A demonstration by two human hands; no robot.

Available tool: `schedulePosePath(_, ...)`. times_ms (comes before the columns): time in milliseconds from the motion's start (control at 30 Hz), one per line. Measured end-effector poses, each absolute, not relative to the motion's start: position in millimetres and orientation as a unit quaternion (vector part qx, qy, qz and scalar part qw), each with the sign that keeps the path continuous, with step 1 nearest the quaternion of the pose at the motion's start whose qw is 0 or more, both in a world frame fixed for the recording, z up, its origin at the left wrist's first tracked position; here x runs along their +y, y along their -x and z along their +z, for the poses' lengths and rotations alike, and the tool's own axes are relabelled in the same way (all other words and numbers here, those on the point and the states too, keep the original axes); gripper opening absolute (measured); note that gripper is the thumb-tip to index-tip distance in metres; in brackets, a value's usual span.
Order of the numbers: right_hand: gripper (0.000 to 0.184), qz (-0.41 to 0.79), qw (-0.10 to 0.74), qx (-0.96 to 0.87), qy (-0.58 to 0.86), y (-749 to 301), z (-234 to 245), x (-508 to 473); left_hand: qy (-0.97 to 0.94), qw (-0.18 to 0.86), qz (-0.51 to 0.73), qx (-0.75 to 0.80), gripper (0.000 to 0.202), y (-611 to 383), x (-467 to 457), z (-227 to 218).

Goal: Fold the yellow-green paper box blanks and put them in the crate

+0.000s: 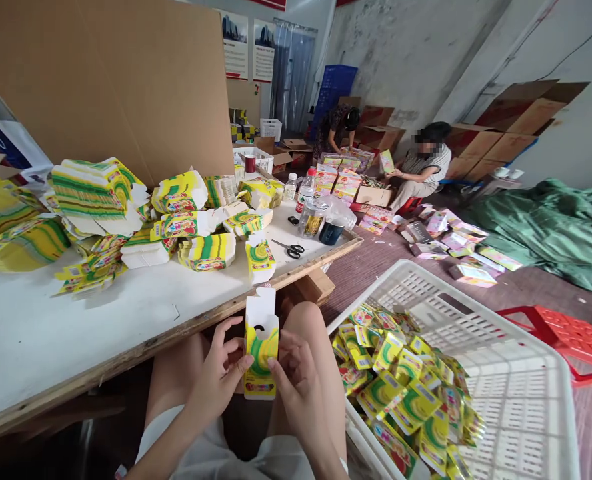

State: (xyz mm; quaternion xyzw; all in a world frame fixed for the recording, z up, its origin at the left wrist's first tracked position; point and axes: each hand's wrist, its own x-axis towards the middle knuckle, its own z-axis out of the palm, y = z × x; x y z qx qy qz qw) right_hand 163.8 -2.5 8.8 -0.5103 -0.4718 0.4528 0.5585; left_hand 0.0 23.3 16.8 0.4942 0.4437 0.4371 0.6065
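Between my two hands, over my lap, stands a small yellow-and-green carton (pixel 262 353) with its white top flaps raised. My left hand (pixel 222 363) pinches its left side, thumb on the front. On the right edge, my right hand (pixel 295 370) grips it with the thumb against the front face. A similar carton (pixel 261 260) with a white flap up stands on the table edge just beyond. Bundles of flat cartons (pixel 99 197) are stacked across the white table (pixel 141 300). Black scissors (pixel 291 249) lie near the standing carton.
At my right, a white plastic basket (pixel 521 393) holds many yellow cartons. A red stool (pixel 571 337) is behind it. Bottles, a jar and a dark mug (pixel 331 231) stand at the table's corner. Two people (pixel 423 163) handle boxes farther back; a green tarp (pixel 551 227) lies right.
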Motion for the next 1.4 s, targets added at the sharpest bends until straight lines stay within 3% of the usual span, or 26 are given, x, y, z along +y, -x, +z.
schedulePosePath(100,0.045,0.466,0.543,-0.505,0.483,-171.9,16.3,-1.0,-0.515,0.645,0.397,0.401,0.063,7.2,22.1,22.7)
schedulePosePath(300,0.022,0.501,0.498,-0.531,0.468,-184.7,23.8,1.7,-0.507,0.716,0.338,0.341,0.053,14.1,20.6,28.0)
schedulePosePath(433,0.021,0.452,0.526,-0.525,0.493,-183.6,21.1,3.5,-0.473,0.742,0.345,0.327,0.074,10.8,16.8,29.2)
schedulePosePath(533,0.033,0.444,0.555,-0.495,0.500,-182.3,20.3,3.2,-0.481,0.733,0.347,0.334,0.078,10.7,17.1,28.7)
schedulePosePath(700,0.030,0.448,0.513,-0.549,0.485,-186.7,27.9,3.1,-0.528,0.662,0.357,0.395,0.046,12.8,21.4,24.1)
schedulePosePath(800,0.035,0.466,0.459,-0.555,0.514,-185.4,27.5,5.6,-0.538,0.638,0.360,0.417,0.047,11.4,20.9,21.3)
schedulePosePath(900,0.038,0.404,0.431,-0.580,0.561,-181.0,21.9,9.0,-0.553,0.637,0.349,0.408,0.050,10.1,18.6,21.6)
schedulePosePath(1033,0.035,0.357,0.420,-0.595,0.585,-178.0,17.7,12.1,-0.546,0.652,0.348,0.394,0.054,10.4,17.7,24.8)
schedulePosePath(1200,0.042,0.379,0.415,-0.592,0.578,-176.5,20.3,12.7,-0.524,0.664,0.348,0.404,0.060,9.6,18.9,24.8)
schedulePosePath(1400,0.043,0.390,0.390,-0.593,0.586,-180.0,23.1,11.8,-0.521,0.658,0.359,0.409,0.053,8.9,20.4,26.9)
